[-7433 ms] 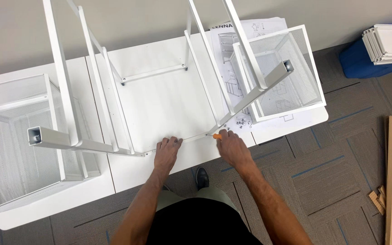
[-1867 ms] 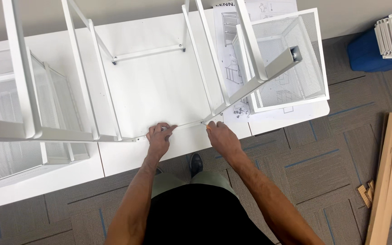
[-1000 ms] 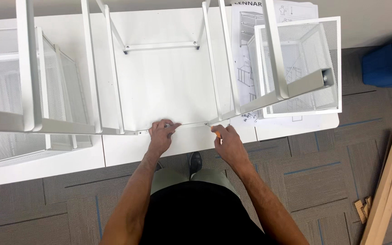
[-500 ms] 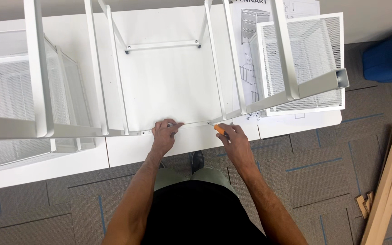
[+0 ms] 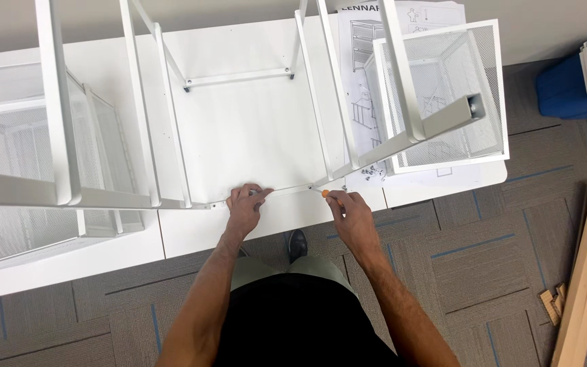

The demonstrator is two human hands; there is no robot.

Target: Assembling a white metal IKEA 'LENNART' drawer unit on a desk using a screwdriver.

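A white metal frame (image 5: 137, 122) with long square legs lies on a white table (image 5: 266, 136). Along the table's near edge runs its thin crossbar (image 5: 290, 190). My left hand (image 5: 246, 207) pinches that crossbar near its left end. My right hand (image 5: 348, 214) is shut on a screwdriver with an orange handle (image 5: 325, 194), its tip at the joint where the crossbar meets the right leg (image 5: 402, 132).
White mesh baskets sit at the left (image 5: 28, 170) and right (image 5: 443, 95) of the table. An instruction sheet (image 5: 361, 81) and small screws (image 5: 371, 172) lie near the right basket. A blue bin (image 5: 572, 88) and wooden slats (image 5: 585, 272) are on the carpet at right.
My right hand with the screwdriver has stayed at the crossbar's right joint with small shifts. My left hand keeps its hold on the crossbar. The view has drifted slightly.
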